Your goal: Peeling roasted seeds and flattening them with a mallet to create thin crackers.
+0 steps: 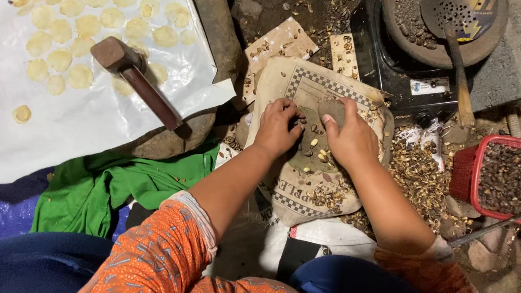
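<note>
1. White sheet [83,120], far left of the flat stone: carries rows of pale yellow flattened discs [75,23], thin and, by their look, brittle.
2. Wooden mallet [135,81], left of the flat stone: lies on the white sheet, head toward the discs, handle pointing at a large rounded rock [214,31] under the sheet's edge.
3. Green cloth [121,185], lower left of the flat stone, crumpled on the floor.
4. Left hand [277,126], on the flat stone's left side: fingers curled narrow over small dark seeds [311,129]; whether any is pinched I cannot tell.
5. Flat stone [312,157], the landmark: rests on a printed sack [314,89], strewn with seeds and pale kernels; small, hard, apt to roll, best taken singly between fingertips.
6. Right hand [354,138], on the flat stone's right side: fingers closed around a grey pebble [332,110], held from above; likely heavy, smooth, rigid.
7. Shell litter [422,175], right of the flat stone.
8. Black stove [403,71], upper right of the flat stone, with pan and perforated ladle [459,19].
9. Red basket [506,178], far right of the flat stone, full of dark seeds.
</note>
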